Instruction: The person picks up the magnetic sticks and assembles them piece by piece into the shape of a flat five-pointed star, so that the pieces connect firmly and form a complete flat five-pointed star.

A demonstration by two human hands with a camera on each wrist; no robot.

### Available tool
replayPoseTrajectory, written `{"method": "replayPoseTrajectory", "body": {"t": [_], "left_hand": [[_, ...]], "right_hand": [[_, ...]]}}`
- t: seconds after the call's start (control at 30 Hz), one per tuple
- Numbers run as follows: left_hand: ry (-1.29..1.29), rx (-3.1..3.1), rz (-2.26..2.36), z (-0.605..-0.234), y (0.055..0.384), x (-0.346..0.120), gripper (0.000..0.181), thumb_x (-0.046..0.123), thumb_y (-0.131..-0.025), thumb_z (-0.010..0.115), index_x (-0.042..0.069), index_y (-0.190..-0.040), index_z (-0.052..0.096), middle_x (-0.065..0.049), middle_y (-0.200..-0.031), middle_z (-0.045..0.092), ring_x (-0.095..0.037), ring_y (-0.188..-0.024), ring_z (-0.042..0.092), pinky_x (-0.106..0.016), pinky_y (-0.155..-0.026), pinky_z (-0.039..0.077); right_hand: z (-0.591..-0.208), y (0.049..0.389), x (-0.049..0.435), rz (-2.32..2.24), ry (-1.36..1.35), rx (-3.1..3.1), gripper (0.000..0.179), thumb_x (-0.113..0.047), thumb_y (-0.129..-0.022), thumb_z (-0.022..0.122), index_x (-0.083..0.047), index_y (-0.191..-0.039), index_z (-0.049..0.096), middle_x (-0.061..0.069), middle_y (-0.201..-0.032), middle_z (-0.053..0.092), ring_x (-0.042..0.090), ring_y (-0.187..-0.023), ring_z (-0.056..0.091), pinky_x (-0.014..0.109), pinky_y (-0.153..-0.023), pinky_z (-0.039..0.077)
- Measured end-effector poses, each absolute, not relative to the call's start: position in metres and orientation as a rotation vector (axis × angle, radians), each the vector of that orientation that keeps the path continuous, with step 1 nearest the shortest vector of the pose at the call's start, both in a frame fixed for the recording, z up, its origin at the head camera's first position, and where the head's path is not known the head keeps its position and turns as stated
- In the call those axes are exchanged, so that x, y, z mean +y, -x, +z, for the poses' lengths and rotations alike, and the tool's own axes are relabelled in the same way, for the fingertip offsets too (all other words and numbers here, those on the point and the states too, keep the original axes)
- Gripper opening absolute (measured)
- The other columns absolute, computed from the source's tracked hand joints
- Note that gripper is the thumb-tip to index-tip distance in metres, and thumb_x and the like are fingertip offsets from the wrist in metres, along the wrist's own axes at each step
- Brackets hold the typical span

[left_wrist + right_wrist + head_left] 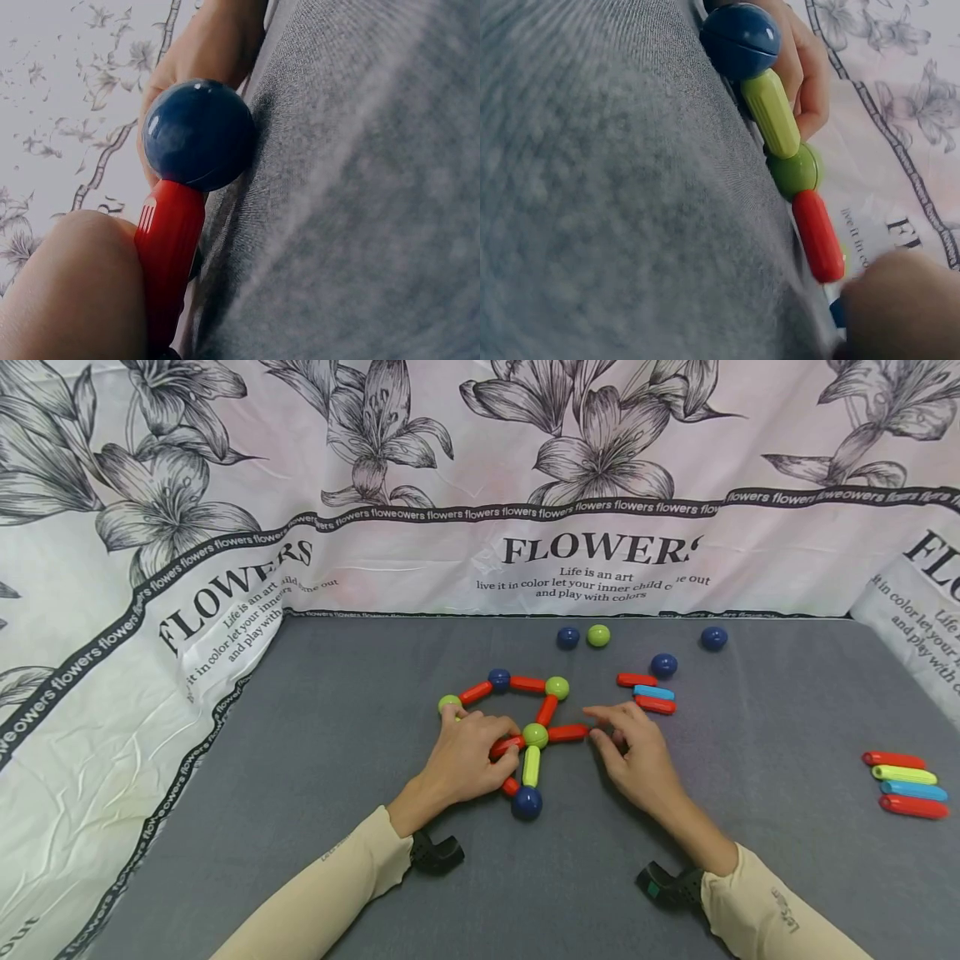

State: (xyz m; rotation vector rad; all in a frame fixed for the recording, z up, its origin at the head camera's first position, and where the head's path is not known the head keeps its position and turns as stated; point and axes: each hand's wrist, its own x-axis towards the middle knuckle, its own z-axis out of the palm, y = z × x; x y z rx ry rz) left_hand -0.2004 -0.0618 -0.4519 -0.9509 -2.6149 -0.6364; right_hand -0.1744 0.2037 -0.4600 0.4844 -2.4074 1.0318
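A frame of magnetic rods and balls lies on the grey cloth. My left hand [472, 753] rests over its left side, a finger on the left green ball [449, 702] and the thumb and other fingers around a red rod [507, 747]. In the left wrist view another red rod [171, 255] joins a blue ball [199, 135] beside the thumb. My right hand [637, 756] has thumb and index finger apart by the free end of the right red rod [567, 733], which extends from the centre green ball [536, 735]. A yellow-green rod [771, 112] runs from that ball to the blue ball.
Behind the right hand lie red and blue rods [654, 692] with a blue ball [663, 665]. Farther back are another blue ball [567, 637], a green ball [598, 636] and a third blue ball [714, 637]. Several rods [910, 789] lie far right. Flowered cloth [600, 568] borders the back.
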Motion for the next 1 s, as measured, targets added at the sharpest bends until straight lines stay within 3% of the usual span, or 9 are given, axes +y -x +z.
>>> {"method": "replayPoseTrajectory", "body": {"t": [0.17,0.3,0.43,0.57,0.8,1.0], "left_hand": [[0.896,-2.624,-0.635,-0.451,0.200,-0.060,0.017,0.026,-0.089,0.059,0.023,-0.096,0.074,0.014,-0.066,0.056,-0.005,-0.060,0.041,-0.040,-0.079,0.025],[0.887,-2.628,-0.625,-0.450,0.200,-0.059,0.017,0.027,-0.089,0.059,0.023,-0.096,0.074,0.014,-0.065,0.055,-0.005,-0.060,0.042,-0.040,-0.078,0.024],[0.887,-2.624,-0.634,-0.451,0.200,-0.059,0.016,0.026,-0.089,0.059,0.023,-0.096,0.073,0.014,-0.066,0.055,-0.005,-0.060,0.042,-0.040,-0.077,0.023],[0.900,-2.618,-0.643,-0.452,0.200,-0.060,0.016,0.026,-0.089,0.060,0.023,-0.097,0.073,0.014,-0.067,0.057,-0.006,-0.060,0.042,-0.040,-0.077,0.023],[1.034,-2.615,-0.631,-0.451,0.198,-0.062,0.019,0.028,-0.092,0.060,0.022,-0.102,0.075,0.011,-0.084,0.070,-0.006,-0.067,0.048,-0.039,-0.080,0.025],[1.115,-2.630,-0.619,-0.451,0.198,-0.062,0.022,0.029,-0.094,0.058,0.022,-0.106,0.075,0.014,-0.077,0.064,-0.005,-0.067,0.044,-0.038,-0.084,0.027]], "right_hand": [[-0.457,0.181,0.222,0.836,-0.154,-2.353,0.027,0.001,-0.085,0.070,0.002,-0.113,0.071,0.025,-0.106,0.061,0.042,-0.094,0.048,0.053,-0.077,0.026],[-0.457,0.182,0.232,0.771,0.027,-2.429,0.034,-0.003,-0.087,0.062,0.006,-0.120,0.064,0.032,-0.117,0.054,0.051,-0.104,0.042,0.063,-0.081,0.023],[-0.458,0.182,0.235,0.749,0.045,-2.487,0.030,-0.003,-0.087,0.059,0.007,-0.115,0.066,0.033,-0.111,0.059,0.051,-0.099,0.046,0.064,-0.079,0.025],[-0.458,0.182,0.233,0.714,-0.035,-2.526,0.027,-0.006,-0.089,0.066,0.004,-0.114,0.069,0.030,-0.102,0.064,0.048,-0.090,0.051,0.063,-0.076,0.029],[-0.459,0.182,0.227,0.763,-0.204,-2.546,0.026,-0.015,-0.087,0.077,-0.001,-0.110,0.075,0.014,-0.085,0.066,0.030,-0.080,0.051,0.043,-0.071,0.023],[-0.458,0.181,0.223,0.940,-0.293,-2.520,0.015,-0.012,-0.089,0.074,-0.003,-0.101,0.077,0.005,-0.078,0.066,0.015,-0.075,0.050,0.035,-0.073,0.019]]}}
